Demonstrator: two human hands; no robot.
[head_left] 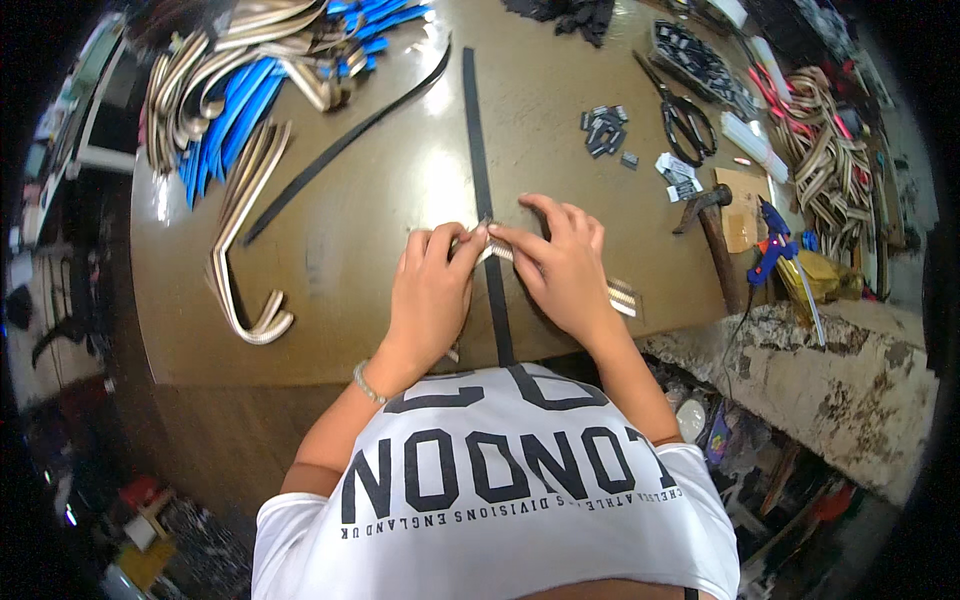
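Striped strap [500, 250] pinched by two hands: left hand [432, 290], right hand [562, 268].

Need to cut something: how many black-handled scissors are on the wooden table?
1: black-handled scissors lie at the wooden table's far right, beyond the right hand. Clutter may hide others.

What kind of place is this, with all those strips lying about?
Probably a small craft workshop for strap or sandal making. On the worn worktable lie piles of striped and blue straps, black scissors, a hammer and a blue glue gun. Both hands press a striped strip across a long black strap.
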